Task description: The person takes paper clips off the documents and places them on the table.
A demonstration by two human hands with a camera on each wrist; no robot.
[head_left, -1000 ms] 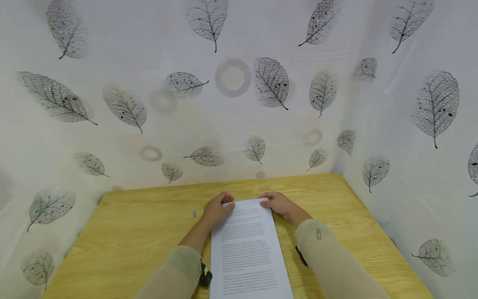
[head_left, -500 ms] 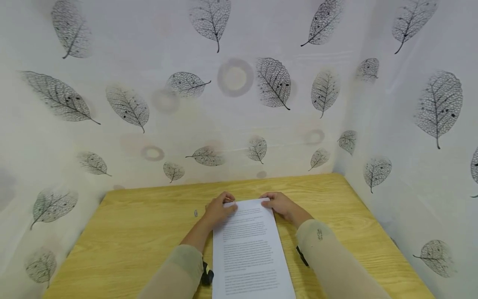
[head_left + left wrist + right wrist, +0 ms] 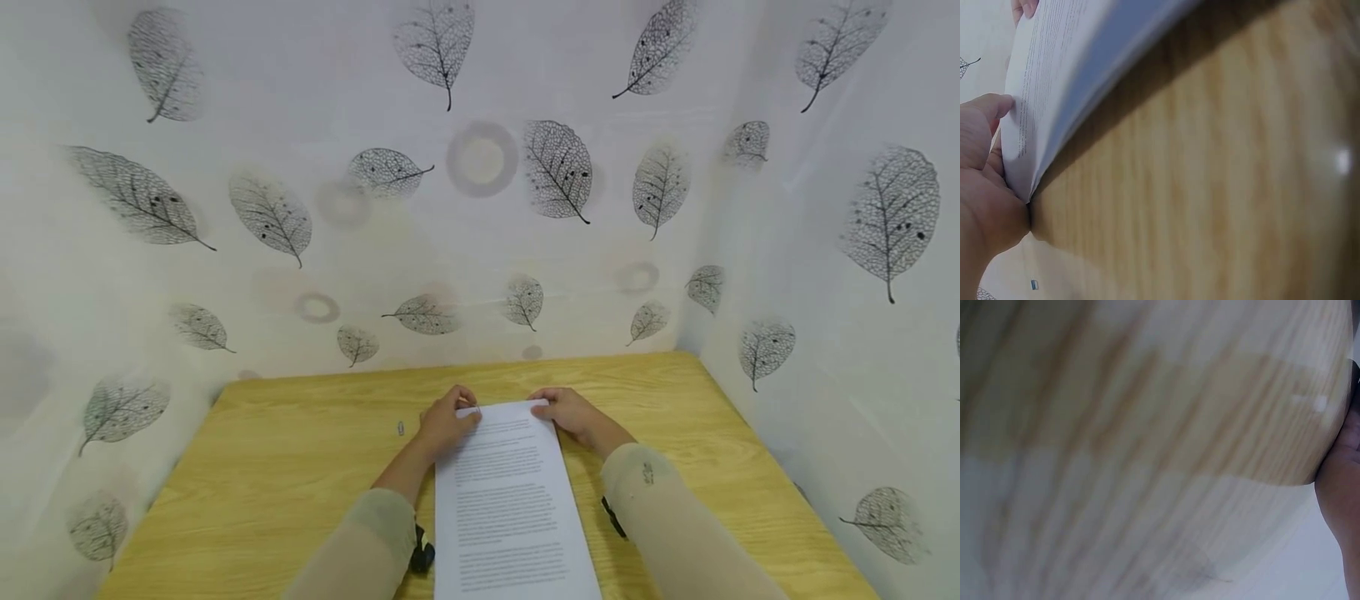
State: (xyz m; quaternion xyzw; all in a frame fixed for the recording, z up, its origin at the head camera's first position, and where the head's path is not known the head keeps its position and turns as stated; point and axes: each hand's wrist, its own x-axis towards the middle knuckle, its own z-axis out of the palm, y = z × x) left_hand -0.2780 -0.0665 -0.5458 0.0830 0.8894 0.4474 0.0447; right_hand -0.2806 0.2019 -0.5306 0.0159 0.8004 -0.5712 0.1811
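Printed white sheets (image 3: 502, 500) lie lengthwise on the wooden table, their far edge between the two hands. My left hand (image 3: 444, 425) grips the far left corner, thumb on top and fingers bent behind the edge. At the far right corner my right hand (image 3: 573, 414) pinches the paper, thumb on top. In the left wrist view the left hand (image 3: 988, 187) holds the corner of the sheets (image 3: 1029, 125), whose side edges stand slightly apart. The right wrist view shows only part of the right hand (image 3: 1341, 487) at its edge, without the paper.
A small paper clip (image 3: 401, 428) lies on the wooden table (image 3: 300, 467), left of the left hand. Behind and beside the table hangs white cloth (image 3: 480, 250) with a leaf print. Black straps show at both wrists.
The whole head view has shifted a little, so things appear further right. Both hands keep their hold on the paper's far corners; the left thumb and fingers have moved only slightly.
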